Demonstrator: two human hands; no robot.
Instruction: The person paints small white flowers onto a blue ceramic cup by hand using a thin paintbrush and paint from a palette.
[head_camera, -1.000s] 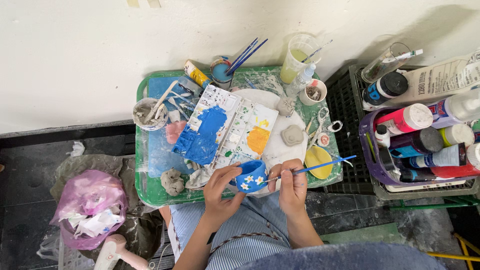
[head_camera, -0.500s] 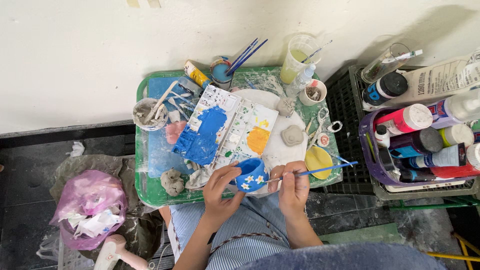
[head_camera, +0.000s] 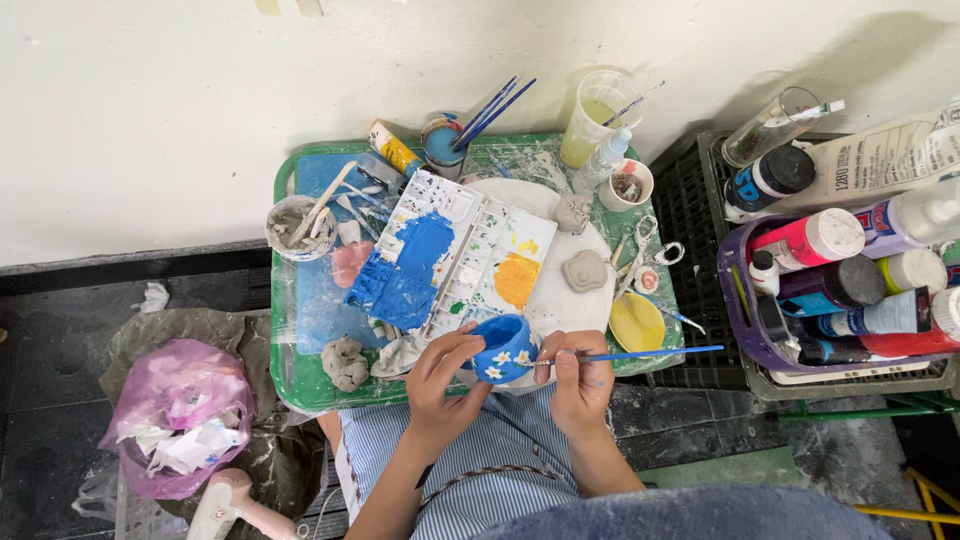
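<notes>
— What's each hand doing?

— The left hand (head_camera: 440, 372) cups a small blue pot (head_camera: 502, 349) painted with white flowers, fingers wrapped round its side. The right hand (head_camera: 580, 378) pinches a blue-handled brush (head_camera: 640, 354), tip touching the pot's rim.

— Where's the pot?

— At the near edge of the green worktop (head_camera: 290, 380), over a striped lap, just below the paint palette (head_camera: 450, 255) — blue and orange smears on it. A yellow dish (head_camera: 636, 322) lies to the right, a grey clay lump (head_camera: 346, 362) to the left.

left hand (head_camera: 440, 375) cups blue flowered bowl (head_camera: 503, 349) | right hand (head_camera: 578, 380) pinches blue paintbrush (head_camera: 640, 354), tip at bowl | paint palette (head_camera: 450, 255) on green tray (head_camera: 290, 300) behind
</notes>
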